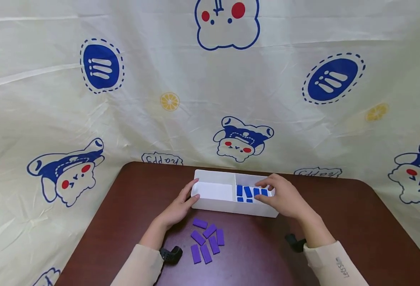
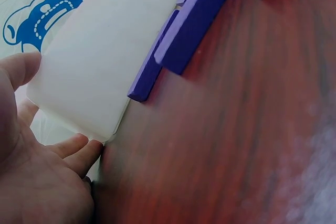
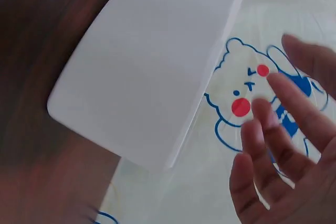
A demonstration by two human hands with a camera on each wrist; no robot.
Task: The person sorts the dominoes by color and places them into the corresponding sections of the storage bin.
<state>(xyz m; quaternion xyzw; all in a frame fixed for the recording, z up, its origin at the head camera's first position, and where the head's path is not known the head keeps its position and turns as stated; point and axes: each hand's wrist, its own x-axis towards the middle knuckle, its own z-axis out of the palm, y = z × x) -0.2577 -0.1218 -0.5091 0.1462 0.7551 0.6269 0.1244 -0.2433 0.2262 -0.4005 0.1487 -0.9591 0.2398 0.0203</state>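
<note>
A long white box (image 1: 228, 207) with two compartments stands near the far side of the table. My left hand (image 1: 177, 207) holds its left end, thumb toward the near corner and fingers toward the far one; the left wrist view shows the fingertips against the white wall (image 2: 100, 51). Over the right compartment is my right hand (image 1: 283, 195), its fingers (image 3: 268, 177) parted and slightly bent with nothing between them. Several blue blocks (image 1: 247, 192) lie in that compartment, some partly hidden by the fingers. The left compartment (image 1: 215, 191) shows a bare white floor.
Several purple blocks (image 1: 204, 254) lie loosely grouped on the dark brown table (image 1: 131, 206), in front of the box and to the right of my left forearm. Behind the table hangs a pale printed sheet (image 1: 142, 119). Each wrist wears a black band (image 1: 172, 255).
</note>
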